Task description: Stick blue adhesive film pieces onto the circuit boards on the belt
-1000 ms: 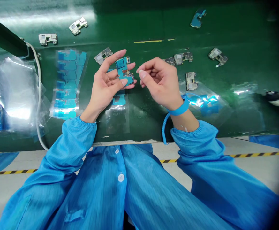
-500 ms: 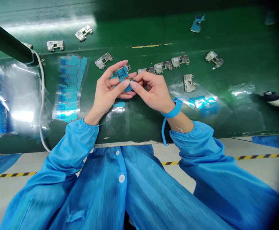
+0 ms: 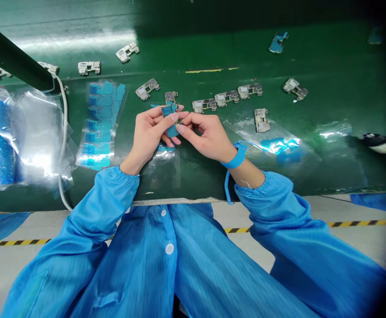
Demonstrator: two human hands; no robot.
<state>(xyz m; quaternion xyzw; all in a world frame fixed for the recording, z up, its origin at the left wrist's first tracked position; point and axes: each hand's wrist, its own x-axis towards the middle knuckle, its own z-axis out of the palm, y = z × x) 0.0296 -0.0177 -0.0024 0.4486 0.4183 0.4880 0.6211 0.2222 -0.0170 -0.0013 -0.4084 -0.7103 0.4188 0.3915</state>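
My left hand [image 3: 149, 134] grips a small blue circuit board [image 3: 171, 118] between thumb and fingers, above the green conveyor belt [image 3: 193, 53]. My right hand [image 3: 206, 134], with a blue wrist strap [image 3: 236, 157] on it, pinches the board's right edge with thumb and forefinger. Both hands meet at the board. A clear film strip with a blue sticker [image 3: 164, 165] lies on the belt under my hands.
A sheet of blue stickers [image 3: 102, 123] lies left of my hands, with clear plastic bags [image 3: 20, 132] further left. Several metal-shielded boards [image 3: 226, 98] lie scattered on the belt. Another clear bag [image 3: 279, 145] sits to the right. A white cable [image 3: 62, 132] runs down the left.
My right hand moved left from empty air and closed its thumb and forefinger on the board held by my left hand. The view shifted slightly.
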